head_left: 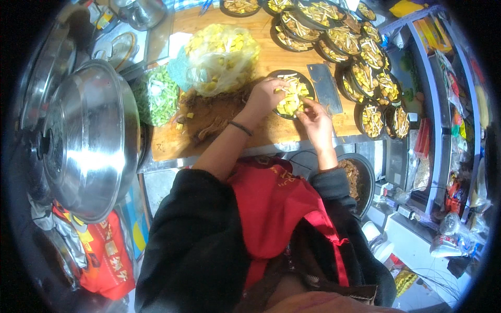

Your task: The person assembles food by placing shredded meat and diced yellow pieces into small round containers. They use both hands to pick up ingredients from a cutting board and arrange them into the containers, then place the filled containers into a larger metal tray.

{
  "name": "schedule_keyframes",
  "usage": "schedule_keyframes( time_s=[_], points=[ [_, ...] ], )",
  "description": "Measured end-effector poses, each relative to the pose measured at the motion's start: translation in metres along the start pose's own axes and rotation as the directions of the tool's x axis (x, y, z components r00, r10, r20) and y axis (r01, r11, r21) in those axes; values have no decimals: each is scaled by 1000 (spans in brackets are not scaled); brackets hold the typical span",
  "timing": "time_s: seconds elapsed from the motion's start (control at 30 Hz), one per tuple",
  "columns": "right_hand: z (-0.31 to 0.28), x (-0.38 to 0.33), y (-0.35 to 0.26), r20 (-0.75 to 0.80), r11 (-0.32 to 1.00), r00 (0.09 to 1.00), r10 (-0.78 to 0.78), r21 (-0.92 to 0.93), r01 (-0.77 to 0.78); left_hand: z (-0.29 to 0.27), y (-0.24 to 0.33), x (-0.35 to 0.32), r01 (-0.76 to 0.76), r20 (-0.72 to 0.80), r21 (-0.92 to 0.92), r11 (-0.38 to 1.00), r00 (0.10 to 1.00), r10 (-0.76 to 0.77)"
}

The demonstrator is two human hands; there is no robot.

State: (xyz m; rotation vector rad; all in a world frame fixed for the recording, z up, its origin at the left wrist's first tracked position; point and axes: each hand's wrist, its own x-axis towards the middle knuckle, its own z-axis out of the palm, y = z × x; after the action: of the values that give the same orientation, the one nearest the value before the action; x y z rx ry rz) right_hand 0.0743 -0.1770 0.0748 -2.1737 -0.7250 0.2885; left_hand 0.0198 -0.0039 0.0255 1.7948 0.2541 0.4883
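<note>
A round black bowl (278, 110) heaped with yellow chunks (292, 97) rests on the wooden board. From its left side my left hand (265, 98) reaches over the rim, fingers bent and closed on the chunks. My right hand (317, 121) is at the near right rim, its fingers curled against the bowl's edge and the food. A large clear plastic bag (224, 62) of similar yellow chunks lies left of the bowl. Just right of it is a dark cleaver-like blade (324, 88), lying flat.
Several filled black bowls (347, 41) are stacked along the board's (250, 136) far and right side. A bag of chopped greens (163, 96) lies at the left. Beside the board stands a big shiny metal lid (91, 141). A pot with brown food (360, 180) sits below, at right.
</note>
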Motion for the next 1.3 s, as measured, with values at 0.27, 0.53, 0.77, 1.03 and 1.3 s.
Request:
schedule_keyframes(
  time_s=[0.27, 0.53, 0.77, 1.03, 1.3],
  points=[
    [14, 15, 4, -33, 969, 995, -95, -230, 85, -2, 0, -25, -243, 102, 461, 853, 970, 221],
    [0, 11, 24, -85, 970, 995, 60, -231, -78, 13, -4, -29, -458, 269, 254, 852, 880, 392],
    [5, 9, 24, -117, 979, 981, -158, -147, 140, -8, 5, -14, -71, -90, 275, 959, 991, 99],
    [8, 17, 27, -119, 994, 993, -11, -111, -2, -11, -11, -13, -442, 320, 674, 593, 897, 304],
    [6, 21, 11, -12, 995, 997, -76, -63, 75, -2, 1, -9, -507, 188, 473, 720, 857, 480]
  ],
)
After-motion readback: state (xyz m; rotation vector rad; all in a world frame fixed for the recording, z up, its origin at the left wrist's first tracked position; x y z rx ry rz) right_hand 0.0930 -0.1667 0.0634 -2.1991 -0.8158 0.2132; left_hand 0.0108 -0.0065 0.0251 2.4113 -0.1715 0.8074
